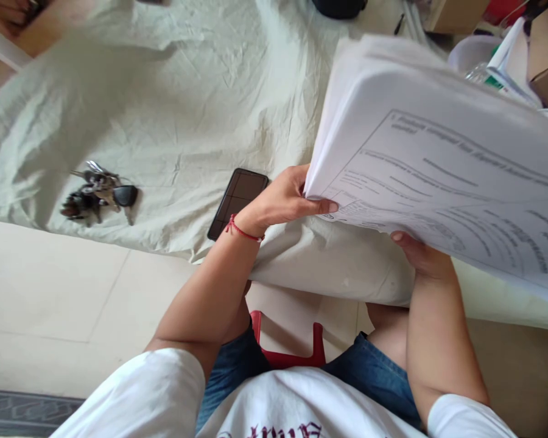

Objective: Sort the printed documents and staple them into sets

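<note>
Key bunch lies far left on the wrinkled pale sheet, metal keys plus a black fob. Dark glossy phone sits flat, just beside the left hand. Left grip pinches the corner of the paper stack; right hand supports it underneath, grip clenched on its lower edge. Stack is lifted and tilted, top pages bowed; none laid on the sheet. Paper is white, thin, with printed forms.

White short-sleeved shirt with dark red, partly hidden lettering, blue denim shorts, red wrist thread.
</note>
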The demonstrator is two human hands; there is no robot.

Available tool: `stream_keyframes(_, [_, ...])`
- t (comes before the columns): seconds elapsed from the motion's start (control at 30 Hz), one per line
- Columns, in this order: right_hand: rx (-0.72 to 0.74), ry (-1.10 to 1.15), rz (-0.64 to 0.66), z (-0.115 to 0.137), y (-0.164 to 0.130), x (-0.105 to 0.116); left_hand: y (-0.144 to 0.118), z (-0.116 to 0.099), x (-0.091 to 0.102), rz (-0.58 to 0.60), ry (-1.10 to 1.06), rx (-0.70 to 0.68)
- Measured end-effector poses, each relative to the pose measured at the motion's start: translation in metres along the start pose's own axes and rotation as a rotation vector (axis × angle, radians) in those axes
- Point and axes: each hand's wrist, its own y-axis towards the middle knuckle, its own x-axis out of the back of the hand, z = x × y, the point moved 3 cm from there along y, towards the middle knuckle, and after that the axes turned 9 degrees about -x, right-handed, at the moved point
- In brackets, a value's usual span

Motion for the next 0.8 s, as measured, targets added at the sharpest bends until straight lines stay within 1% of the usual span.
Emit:
stream_keyframes(0.03, [-0.021, 0.006, 0.021, 0.001, 0.000, -0.001, 0.002, 0.003, -0.001, 0.055, 0.029, -0.023])
stream_keyframes(0.1, [-0.084, 0.012, 0.015, 0.001, -0.003, -0.003, 0.003, 0.008, -0.006, 0.154, 0.072, -0.049])
stream_keyframes(0.17, [-0.133, 0.015, -0.047, 0.001, -0.005, -0.003, 0.004, 0.010, -0.008, 0.208, 0.079, -0.058])
stream_keyframes(0.2, [-0.141, 0.017, -0.086, 0.001, -0.006, -0.002, 0.004, 0.010, -0.008, 0.216, 0.071, -0.062])
stream_keyframes(0.27, [-0.138, 0.022, -0.142, -0.002, -0.007, 0.000, 0.004, 0.009, -0.007, 0.206, 0.048, -0.069])
stream_keyframes(0.4, [-0.182, -0.003, -0.127, -0.013, -0.009, 0.002, 0.003, 0.013, -0.006, 0.160, 0.050, -0.064])
stream_keyframes(0.47, [-0.206, -0.021, -0.148, -0.017, -0.012, 0.004, 0.001, 0.015, -0.009, 0.118, 0.062, -0.048])
stream_keyframes(0.57, [-0.196, -0.004, -0.170, -0.017, -0.015, 0.005, -0.002, 0.015, -0.013, 0.082, 0.001, -0.011])
stream_keyframes(0.63, [-0.180, 0.015, -0.137, -0.014, -0.014, 0.002, -0.003, 0.013, -0.015, 0.096, -0.068, 0.016])
stream_keyframes(0.73, [-0.183, 0.027, -0.073, -0.012, -0.010, -0.003, -0.002, 0.008, -0.016, 0.165, -0.164, 0.039])
stream_keyframes(0.8, [-0.190, 0.040, -0.071, -0.012, -0.008, -0.005, -0.001, 0.006, -0.015, 0.185, -0.224, 0.033])
